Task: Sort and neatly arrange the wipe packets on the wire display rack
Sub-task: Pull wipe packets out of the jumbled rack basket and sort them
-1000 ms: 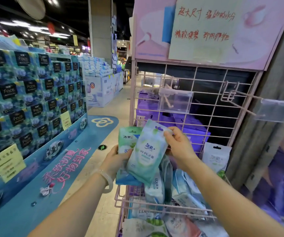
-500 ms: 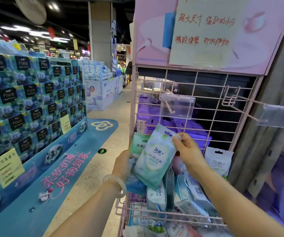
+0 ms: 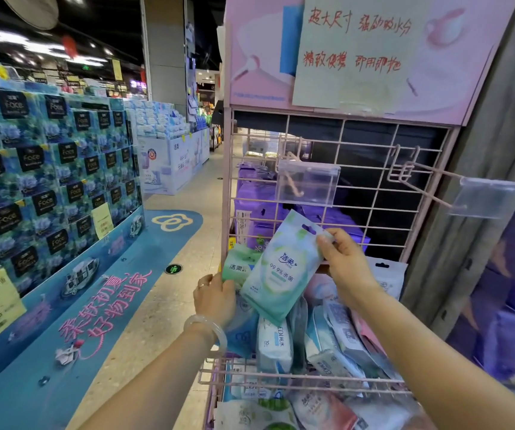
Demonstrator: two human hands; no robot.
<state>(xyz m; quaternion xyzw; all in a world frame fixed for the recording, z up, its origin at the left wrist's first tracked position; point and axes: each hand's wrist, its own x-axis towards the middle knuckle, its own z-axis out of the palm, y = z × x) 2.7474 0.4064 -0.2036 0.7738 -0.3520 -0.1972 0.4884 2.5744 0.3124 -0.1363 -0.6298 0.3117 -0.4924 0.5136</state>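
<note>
Green-white wipe packet (image 3: 281, 268) hung tilted before the wire rack (image 3: 374, 181), right hand (image 3: 346, 268) pinching its top corner, left hand (image 3: 215, 297) gripping other packets (image 3: 239, 266); a thin pinch risked dropping it or missing the hook (image 3: 420, 175).

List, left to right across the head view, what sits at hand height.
Blue tissue box stack → left hand → green wipe packet → right hand → white hanging packet → grey pillar.

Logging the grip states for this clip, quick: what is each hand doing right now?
Left hand: grips a stack of wipe packets.
Right hand: pinches the top corner of the green wipe packet.
</note>
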